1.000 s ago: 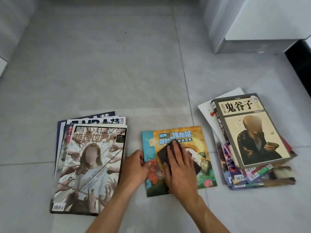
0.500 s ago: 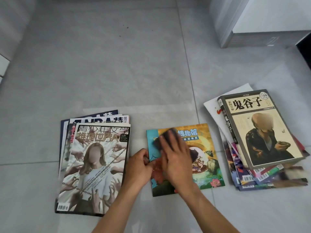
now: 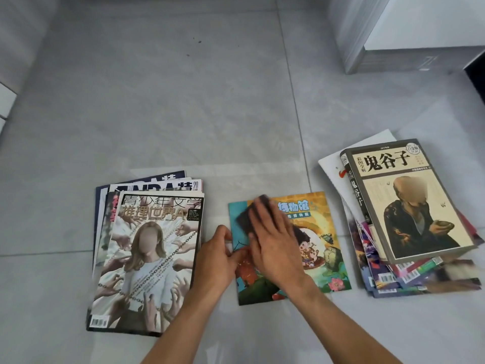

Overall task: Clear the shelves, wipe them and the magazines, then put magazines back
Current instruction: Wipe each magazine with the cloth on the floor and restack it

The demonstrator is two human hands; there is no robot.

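On the grey floor (image 3: 210,101) a colourful magazine (image 3: 315,248) lay between two stacks. The right hand (image 3: 273,240) pressed a dark cloth (image 3: 245,219) flat on its cover, fingers straight, somewhat blurred. The left hand (image 3: 219,256) seemed to pinch the magazine's left edge.

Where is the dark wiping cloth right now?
Under the right hand, pressed on the cartoon magazine lying on the floor between the two stacks.

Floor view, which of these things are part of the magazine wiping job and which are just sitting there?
Part of the job:
- cartoon magazine
- dark cloth under right hand
- left hand holding its edge
- left stack
- right stack

Just there:
- white cabinet
- tiled floor
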